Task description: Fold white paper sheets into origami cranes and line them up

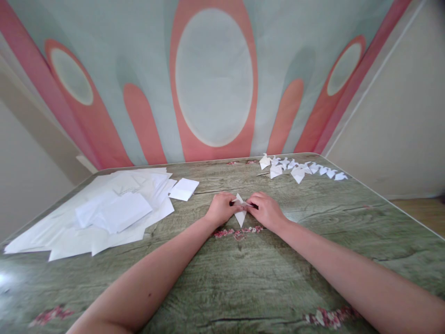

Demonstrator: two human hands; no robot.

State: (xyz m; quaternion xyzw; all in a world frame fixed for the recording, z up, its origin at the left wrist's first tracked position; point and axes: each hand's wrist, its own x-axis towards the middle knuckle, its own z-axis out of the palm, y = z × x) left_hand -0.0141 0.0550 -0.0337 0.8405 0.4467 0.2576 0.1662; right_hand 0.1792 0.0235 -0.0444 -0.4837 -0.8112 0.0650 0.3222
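Observation:
Between my two hands is a small piece of folded white paper [240, 217], with one point toward the far side and another toward me. My left hand [222, 208] pinches its left side. On the right side, my right hand [266, 209] grips it with the fingers curled in. Both hands are just above or resting on the table; the fingertips partly cover the middle folds.
The wood-patterned table [222, 287] carries a wide pile of white paper sheets [118, 213] on the left. Beside it lies a small stack of white paper squares [184, 189]. Several folded paper birds [298, 173] stand at the back right. A patterned backdrop [213, 74] hangs behind.

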